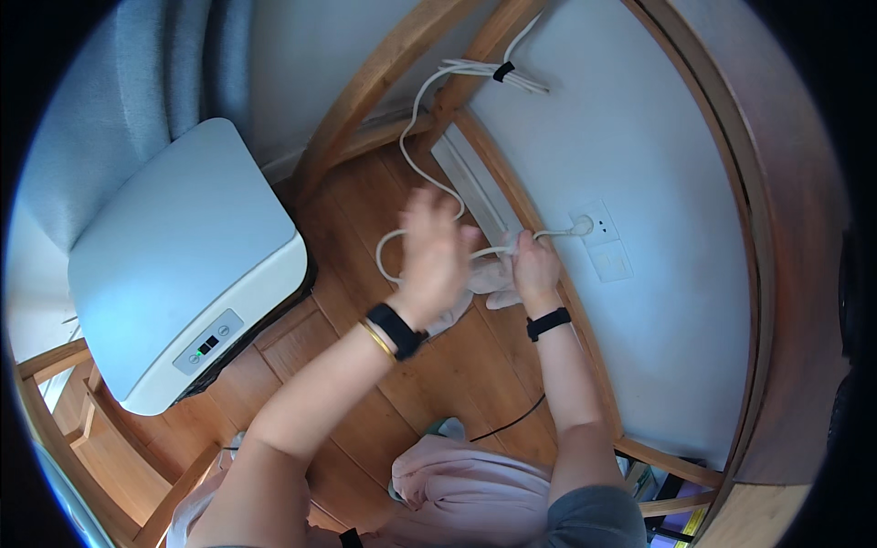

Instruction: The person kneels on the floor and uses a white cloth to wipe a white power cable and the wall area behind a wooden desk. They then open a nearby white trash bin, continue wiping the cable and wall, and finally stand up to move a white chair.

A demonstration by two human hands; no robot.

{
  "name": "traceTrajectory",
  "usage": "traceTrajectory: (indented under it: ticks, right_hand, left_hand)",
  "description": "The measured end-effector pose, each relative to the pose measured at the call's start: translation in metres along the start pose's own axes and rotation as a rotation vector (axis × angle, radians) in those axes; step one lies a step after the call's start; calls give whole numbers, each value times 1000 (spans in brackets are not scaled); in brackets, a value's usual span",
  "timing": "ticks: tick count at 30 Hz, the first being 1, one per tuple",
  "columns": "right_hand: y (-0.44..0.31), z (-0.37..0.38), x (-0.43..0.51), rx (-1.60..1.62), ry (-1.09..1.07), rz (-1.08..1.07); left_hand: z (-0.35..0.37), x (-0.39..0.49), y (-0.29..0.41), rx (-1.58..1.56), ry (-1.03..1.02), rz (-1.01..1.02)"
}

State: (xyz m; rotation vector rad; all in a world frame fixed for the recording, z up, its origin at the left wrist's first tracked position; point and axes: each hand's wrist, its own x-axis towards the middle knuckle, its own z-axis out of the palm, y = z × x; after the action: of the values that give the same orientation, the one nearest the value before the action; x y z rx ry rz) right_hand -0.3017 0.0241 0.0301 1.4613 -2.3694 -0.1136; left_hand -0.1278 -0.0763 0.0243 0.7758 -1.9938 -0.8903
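Note:
A white power cord hangs from a bundle tied with a black strap, loops near the floor and runs to a plug in the wall socket. My right hand is closed around the cord and a thin whitish cloth or wipe a little left of the plug. My left hand, blurred, is raised over the cord with its fingers extended; whether it touches the cord or cloth cannot be told. More whitish material shows below and behind it.
A white lidded appliance with a small control panel stands on the wooden floor at left, beside a grey-blue curtain. Wooden frame legs rise at the back. A thin black cable lies near my knees. Wooden rails edge the wall.

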Motion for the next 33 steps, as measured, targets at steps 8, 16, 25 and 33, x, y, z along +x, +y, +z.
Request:
traceTrajectory:
  ticks: [8, 16, 25, 33]
  right_hand:
    - [0, 6, 0, 61, -8, -197]
    - [22, 23, 25, 114, 62, -376]
    - [67, 44, 38, 39, 3, -96]
    - [80, 26, -62, 610, 2, 528]
  left_hand:
    - [37, -9, 32, 61, -279, 109]
    - [34, 4, 4, 76, -525, 6]
    - [15, -3, 3, -102, -484, -109]
    - [33, -11, -8, -127, -402, -200]
